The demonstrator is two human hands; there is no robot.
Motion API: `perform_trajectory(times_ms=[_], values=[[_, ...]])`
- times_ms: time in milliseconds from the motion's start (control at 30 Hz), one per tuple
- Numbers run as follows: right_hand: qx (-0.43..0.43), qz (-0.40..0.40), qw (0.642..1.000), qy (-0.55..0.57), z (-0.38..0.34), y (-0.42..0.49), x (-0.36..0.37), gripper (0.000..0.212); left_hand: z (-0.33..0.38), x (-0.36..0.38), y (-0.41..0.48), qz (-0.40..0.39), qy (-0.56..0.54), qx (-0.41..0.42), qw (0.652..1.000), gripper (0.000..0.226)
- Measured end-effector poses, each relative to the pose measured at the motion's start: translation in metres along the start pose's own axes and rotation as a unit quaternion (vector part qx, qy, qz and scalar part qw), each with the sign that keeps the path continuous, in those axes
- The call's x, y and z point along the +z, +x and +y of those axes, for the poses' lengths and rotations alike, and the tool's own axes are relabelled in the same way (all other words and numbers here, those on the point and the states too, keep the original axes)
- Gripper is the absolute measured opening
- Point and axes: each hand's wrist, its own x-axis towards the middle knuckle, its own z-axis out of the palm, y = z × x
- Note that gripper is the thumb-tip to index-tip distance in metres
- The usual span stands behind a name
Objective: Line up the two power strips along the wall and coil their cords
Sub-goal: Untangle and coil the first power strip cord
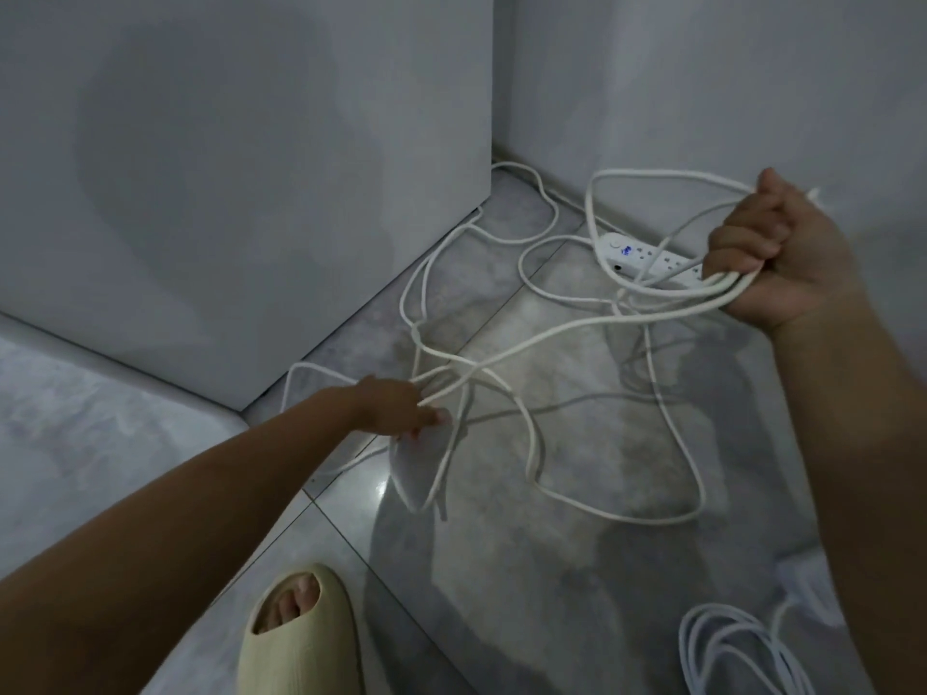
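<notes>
A white power strip (647,260) lies on the floor by the right wall, half hidden behind my right hand. My right hand (782,253) is raised above it and grips several loops of the white cord. From that hand the loose cord (552,333) runs down and left in tangled loops over the tiles. My left hand (406,408) is low near the floor and pinches a strand of that cord. A second white cord (727,654), lying coiled, shows at the bottom right beside my right forearm; its strip is hidden.
A large white cabinet (251,193) stands at the left, its corner close to my left hand. The grey wall (702,92) runs behind the strip. My foot in a beige slipper (301,634) stands at the bottom. The floor is glossy grey tile.
</notes>
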Motion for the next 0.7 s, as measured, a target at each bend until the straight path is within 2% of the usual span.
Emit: perform_trajectory(times_ms=[67, 133, 200, 233, 300, 333, 400, 433, 467, 500, 600, 700], values=[[-0.007, 0.032, 0.999, -0.018, 0.012, 0.003, 0.005, 0.053, -0.001, -0.012, 0.000, 0.018, -0.002, 0.007, 1.000, 0.059], [-0.014, 0.062, 0.997, -0.048, 0.022, 0.004, 0.010, 0.052, -0.007, -0.029, -0.001, 0.008, -0.055, 0.006, 0.998, 0.059], [-0.016, 0.074, 0.992, -0.098, 0.030, 0.005, 0.017, 0.050, -0.013, -0.048, -0.006, -0.020, -0.170, -0.030, 0.985, 0.054], [-0.015, 0.071, 0.989, -0.128, 0.035, 0.004, 0.021, 0.049, -0.016, -0.058, -0.011, -0.032, -0.253, -0.046, 0.966, 0.051], [-0.017, 0.075, 0.977, -0.197, 0.047, 0.004, 0.030, 0.044, -0.023, -0.081, -0.019, -0.065, -0.422, -0.034, 0.904, 0.049], [-0.027, 0.083, 0.967, -0.241, 0.054, 0.005, 0.034, 0.041, -0.027, -0.093, -0.023, -0.100, -0.529, -0.014, 0.842, 0.049], [-0.048, 0.098, 0.938, -0.329, 0.069, 0.006, 0.041, 0.037, -0.031, -0.113, -0.026, -0.155, -0.703, 0.021, 0.694, 0.046], [-0.054, 0.102, 0.926, -0.359, 0.078, 0.007, 0.045, 0.036, -0.028, -0.119, -0.025, -0.158, -0.748, 0.025, 0.644, 0.041], [-0.056, 0.104, 0.917, -0.380, 0.086, 0.007, 0.049, 0.035, -0.024, -0.122, -0.023, -0.141, -0.778, 0.018, 0.612, 0.032], [-0.056, 0.105, 0.912, -0.394, 0.094, 0.008, 0.053, 0.034, -0.017, -0.123, -0.018, -0.107, -0.797, 0.007, 0.594, 0.028], [-0.062, 0.112, 0.896, -0.424, 0.109, 0.009, 0.062, 0.033, 0.016, -0.123, -0.009, -0.010, -0.837, -0.011, 0.547, 0.040], [-0.057, 0.121, 0.892, -0.431, 0.110, 0.011, 0.061, 0.034, 0.053, -0.123, -0.010, 0.064, -0.847, 0.012, 0.528, 0.039]])
